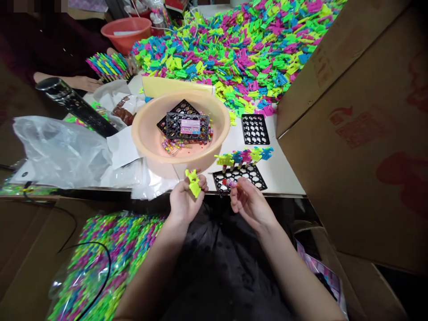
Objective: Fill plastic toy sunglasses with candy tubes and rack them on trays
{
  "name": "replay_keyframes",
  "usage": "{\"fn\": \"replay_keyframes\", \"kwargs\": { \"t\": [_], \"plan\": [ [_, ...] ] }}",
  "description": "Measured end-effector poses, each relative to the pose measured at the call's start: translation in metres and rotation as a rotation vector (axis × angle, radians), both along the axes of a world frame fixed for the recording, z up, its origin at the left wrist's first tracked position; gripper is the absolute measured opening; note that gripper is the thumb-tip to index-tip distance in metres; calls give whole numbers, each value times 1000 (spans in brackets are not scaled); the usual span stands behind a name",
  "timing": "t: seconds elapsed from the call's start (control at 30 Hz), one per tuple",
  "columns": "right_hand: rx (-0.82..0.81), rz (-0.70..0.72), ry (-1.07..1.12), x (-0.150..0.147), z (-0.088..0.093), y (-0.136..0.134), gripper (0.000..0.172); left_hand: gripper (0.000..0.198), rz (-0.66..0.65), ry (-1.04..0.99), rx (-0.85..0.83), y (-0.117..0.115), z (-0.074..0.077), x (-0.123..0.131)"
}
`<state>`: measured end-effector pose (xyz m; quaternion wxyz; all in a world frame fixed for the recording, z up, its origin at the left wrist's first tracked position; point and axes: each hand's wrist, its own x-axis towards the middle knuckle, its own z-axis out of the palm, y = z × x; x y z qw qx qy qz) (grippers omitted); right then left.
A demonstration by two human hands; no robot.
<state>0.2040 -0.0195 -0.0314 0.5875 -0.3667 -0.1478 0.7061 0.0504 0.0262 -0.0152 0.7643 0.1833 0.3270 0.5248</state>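
Between the fingers of my left hand (186,200) is a yellow plastic toy piece (194,184), held upright near the table's front edge. My right hand (251,203) pinches a small candy tube (230,183) with a red end, pointing left. Beneath that tube lies a black perforated tray (257,178) at the table edge. A row of yellow, blue and pink toy pieces (245,156) stands on tubes along the tray's far side. Behind my hands sits a peach basin (142,145) holding black trays (170,127), a candy label (190,126) and several candy tubes (174,146).
Another black tray (255,129) lies right of the basin. A large heap of coloured toy pieces (234,49) covers the back. Cardboard boxes (361,133) wall the right side. At left are a black pipe (76,107), plastic bags (63,147) and a co-worker's hand (87,83).
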Motion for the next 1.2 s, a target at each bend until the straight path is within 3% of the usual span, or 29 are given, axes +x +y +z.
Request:
{"fn": "replay_keyframes", "kwargs": {
  "t": [0.13,0.27,0.37,0.57,0.83,1.2],
  "plan": [
    [-3,123,-33,-6,-2,-4,21,37,-24,-78,-77,1,9,-3],
    [-47,185,-114,-20,0,-7,22,30,36,15,54,0,9,1],
    [30,200,-250,-29,1,-9,27,28,21,87,81,-3,6,5],
    [110,204,-372,-38,-1,-10,32,27,-17,236,87,-8,4,10],
    [135,183,-402,-38,-5,-10,39,18,-18,109,47,-11,4,16],
    [208,95,-653,-39,2,-15,28,16,-14,46,-108,-12,9,24]
  ]
}}
